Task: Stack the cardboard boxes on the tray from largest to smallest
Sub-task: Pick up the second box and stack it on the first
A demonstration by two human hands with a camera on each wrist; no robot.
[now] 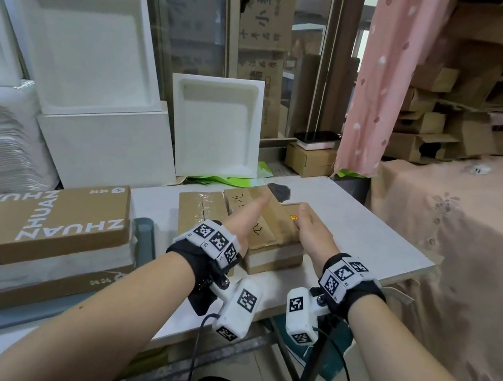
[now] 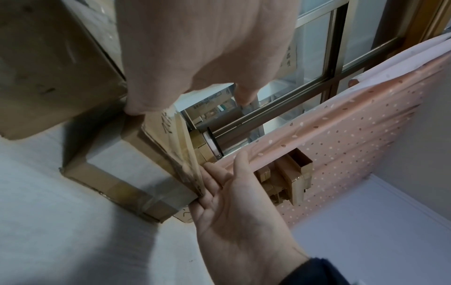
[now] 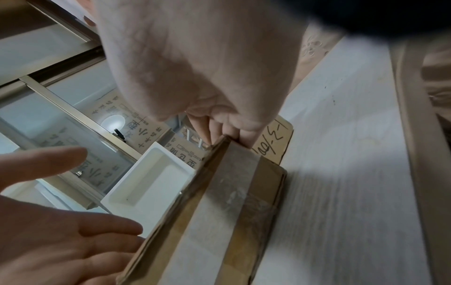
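Observation:
A taped cardboard box point(image 1: 271, 223) with handwriting on top lies mid-table. My left hand point(image 1: 246, 216) rests flat on its top with straight fingers; the right wrist view shows those fingers point(image 3: 61, 231) spread. My right hand point(image 1: 312, 233) is at the box's right edge, where its fingers point(image 3: 219, 125) curl on the edge. Another brown box point(image 1: 200, 212) lies just left of it. On the grey tray point(image 1: 143, 239) at the left, a large printed box point(image 1: 40, 223) sits on a still larger box point(image 1: 47, 286).
White foam boxes point(image 1: 217, 125) stand behind the table. A pink curtain point(image 1: 383, 79) hangs at the back right, and a cloth-covered table point(image 1: 466, 240) is close on the right. A flat cardboard piece point(image 3: 270, 142) lies under the box's far end.

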